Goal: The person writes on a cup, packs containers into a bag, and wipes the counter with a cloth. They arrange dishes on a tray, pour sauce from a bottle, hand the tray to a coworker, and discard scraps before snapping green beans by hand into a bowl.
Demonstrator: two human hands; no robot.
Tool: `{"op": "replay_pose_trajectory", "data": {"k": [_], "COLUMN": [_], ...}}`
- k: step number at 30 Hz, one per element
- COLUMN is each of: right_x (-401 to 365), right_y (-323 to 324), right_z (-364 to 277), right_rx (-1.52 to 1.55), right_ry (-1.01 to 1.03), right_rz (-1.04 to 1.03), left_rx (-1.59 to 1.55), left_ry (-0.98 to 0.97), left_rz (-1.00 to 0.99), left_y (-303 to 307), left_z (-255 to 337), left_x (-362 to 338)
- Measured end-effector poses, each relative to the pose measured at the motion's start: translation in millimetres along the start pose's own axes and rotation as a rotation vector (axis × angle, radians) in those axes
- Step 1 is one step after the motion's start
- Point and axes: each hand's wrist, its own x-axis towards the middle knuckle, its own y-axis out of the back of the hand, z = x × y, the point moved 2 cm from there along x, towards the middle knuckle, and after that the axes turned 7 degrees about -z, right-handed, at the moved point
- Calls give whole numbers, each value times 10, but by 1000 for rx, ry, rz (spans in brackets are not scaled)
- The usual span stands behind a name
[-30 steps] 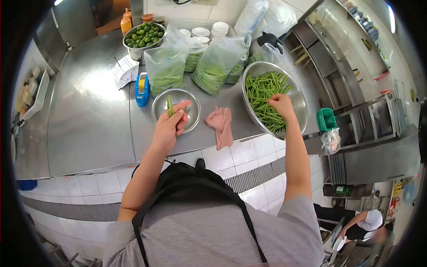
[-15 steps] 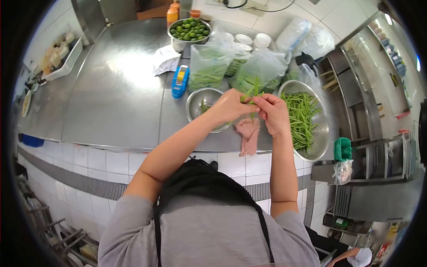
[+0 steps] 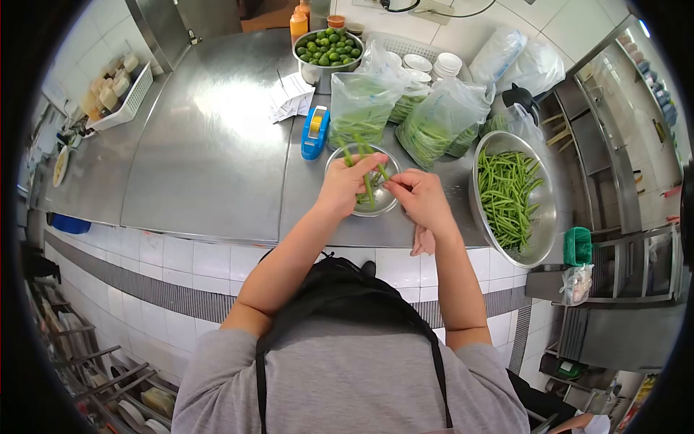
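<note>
Over a small steel bowl (image 3: 390,201) my left hand (image 3: 343,186) is closed around a few green beans (image 3: 369,189). My right hand (image 3: 421,197) pinches with thumb and fingertips at the end of one of these beans, close beside the left fingers. Small green bits lie in the small bowl, partly hidden by my left hand. To the right stands a large steel bowl (image 3: 547,217) with a heap of green beans (image 3: 507,195) in it. A pink cloth (image 3: 423,241) lies at the counter edge, mostly covered by my right wrist.
Plastic bags of green vegetables (image 3: 361,108) stand behind the small bowl. A blue tape dispenser (image 3: 314,134), papers (image 3: 292,96) and a pot of green limes (image 3: 327,49) are to the left of them. White cups (image 3: 447,65) sit at the back.
Both hands have moved left and down with the beans, from beside the small bowl to over it. The hands are slightly further apart. The camera view has shifted a little.
</note>
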Motion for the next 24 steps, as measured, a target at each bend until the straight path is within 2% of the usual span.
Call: {"op": "replay_pose_trajectory", "data": {"k": [1, 2, 3, 4, 6, 9, 11, 13, 16, 18, 19, 20, 21, 22, 23, 24], "right_x": [-7, -28, -47, -49, -62, -14, -28, -1, 45, 128, 171, 208, 224, 230, 232, 234], "right_y": [-60, -109, -150, -207, -278, -444, -532, -568, -556, -383, -292, -195, -113, -40, 3, 18], "right_z": [-8, -32, -58, -85, -142, 5, 131, 230, 272, 177, 125, 40, -50, -133, -229, -273], "right_rx": [3, 5, 5, 6, 77, 228, 225, 217, 165, 16, 16, -24, -65, -69, -167, -266], "right_ry": [3, 30, 56, 58, 141, 97, 83, 67, -28, 102, 101, 222, 341, 336, 388, 441], "right_rz": [5, 102, 198, 202, 360, 412, 397, 382, 308, 329, 332, 339, 347, 354, 256, 156], "left_rx": [-127, -122, -244, -366, -385, -364, -323, -269, -235, -187, 49, 285, 287, 337, 385, 385], "left_ry": [-56, -56, -78, -100, -85, -114, -158, -221, -181, -159, -93, -27, -25, -42, -58, -56], "left_rz": [28, 25, 46, 67, 102, 137, 129, 269, 226, 200, 138, 73, 66, -75, -217, -225], "left_y": [54, 120, 179, 219, 243, 309, 388, 551, 591, 567, 551, 533, 492, 396, 315, 298], "left_z": [5, -18, -34, -50, -77, -37, 18, 92, 132, 143, 121, 101, 121, 175, 215, 240], "left_x": [-13, -16, -22, -15, -11, -27, -1, 20, -1, 4, -15, -32, -69, -123, -163, -179]}}
